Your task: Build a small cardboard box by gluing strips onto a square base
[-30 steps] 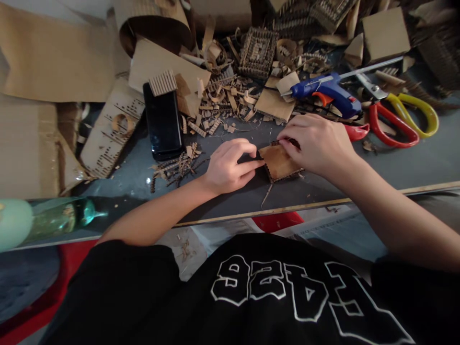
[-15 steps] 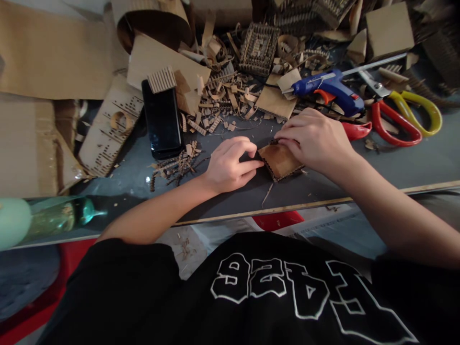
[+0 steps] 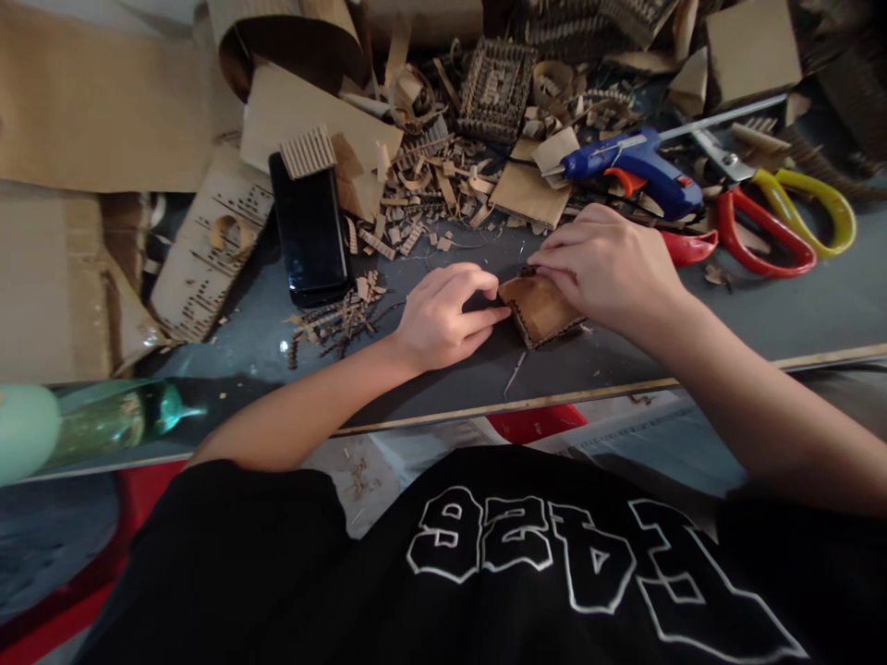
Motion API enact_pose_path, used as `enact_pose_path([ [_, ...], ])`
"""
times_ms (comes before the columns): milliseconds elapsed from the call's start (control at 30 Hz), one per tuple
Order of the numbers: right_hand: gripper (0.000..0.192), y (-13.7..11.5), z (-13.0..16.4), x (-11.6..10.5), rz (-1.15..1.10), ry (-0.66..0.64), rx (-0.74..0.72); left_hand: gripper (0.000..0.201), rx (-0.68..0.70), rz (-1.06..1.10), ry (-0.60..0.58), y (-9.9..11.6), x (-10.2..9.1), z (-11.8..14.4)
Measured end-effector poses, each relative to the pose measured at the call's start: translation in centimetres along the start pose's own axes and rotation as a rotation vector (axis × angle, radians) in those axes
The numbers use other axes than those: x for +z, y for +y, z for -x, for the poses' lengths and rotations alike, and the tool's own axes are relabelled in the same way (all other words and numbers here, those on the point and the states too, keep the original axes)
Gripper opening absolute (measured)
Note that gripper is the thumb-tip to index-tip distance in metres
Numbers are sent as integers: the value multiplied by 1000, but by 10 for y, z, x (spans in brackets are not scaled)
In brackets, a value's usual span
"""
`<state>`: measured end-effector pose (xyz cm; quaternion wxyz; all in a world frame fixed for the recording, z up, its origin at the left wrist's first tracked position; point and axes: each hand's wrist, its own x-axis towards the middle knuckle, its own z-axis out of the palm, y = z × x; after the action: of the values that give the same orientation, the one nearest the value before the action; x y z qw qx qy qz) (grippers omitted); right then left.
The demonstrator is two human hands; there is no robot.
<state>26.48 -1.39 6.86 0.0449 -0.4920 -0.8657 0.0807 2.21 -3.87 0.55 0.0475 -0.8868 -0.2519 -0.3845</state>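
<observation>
A small cardboard square [image 3: 537, 312] with dark corrugated edging lies on the table in front of me. My right hand [image 3: 600, 263] is closed at its far right side, thumb and fingers pinched together on the edge; the exact spot of the pinch is partly hidden by the hand. On the other side, my left hand [image 3: 452, 316] rests on the table with its fingers apart and curved. One outstretched fingertip touches the square's left edge, and nothing is held in that hand.
A blue glue gun [image 3: 634, 166] and red-and-yellow scissors [image 3: 766, 231] lie beyond my right hand. A black phone [image 3: 310, 231] with a corrugated piece on it is at left, near loose cardboard scraps [image 3: 430, 189]. A green bottle [image 3: 97, 425] lies by the front edge.
</observation>
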Motion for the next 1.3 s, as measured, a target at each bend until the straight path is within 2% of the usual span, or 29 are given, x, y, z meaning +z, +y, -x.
enact_pose_path([
  [100,35,3,2,2,-20,72,-55,14,-9,0,12,0,0,0],
  [200,37,4,4,4,-68,131,-140,21,-36,18,71,-1,1,1],
  [267,37,3,5,3,-85,126,-179,18,-41,25,89,-1,2,2],
  [400,39,-2,4,-2,-84,84,-203,18,-37,23,51,-1,2,3],
  [567,32,-13,8,-16,-83,-40,-149,17,-67,6,23,2,-1,1],
  [667,24,-27,15,-23,-36,-91,11,16,-124,-36,17,1,-2,-1],
  [767,25,-39,17,-24,28,-153,127,15,-145,-44,5,1,-1,-1],
  [933,22,-44,15,-15,60,-212,126,16,-107,3,-29,0,1,1],
  [1133,21,-49,16,-12,37,-172,128,15,-103,28,-40,-1,1,0],
  [1233,22,-40,12,-15,-20,-178,116,15,-111,3,-39,1,1,-1],
  [1300,23,-26,9,-18,-62,-108,90,16,-125,-54,-42,2,1,-1],
])
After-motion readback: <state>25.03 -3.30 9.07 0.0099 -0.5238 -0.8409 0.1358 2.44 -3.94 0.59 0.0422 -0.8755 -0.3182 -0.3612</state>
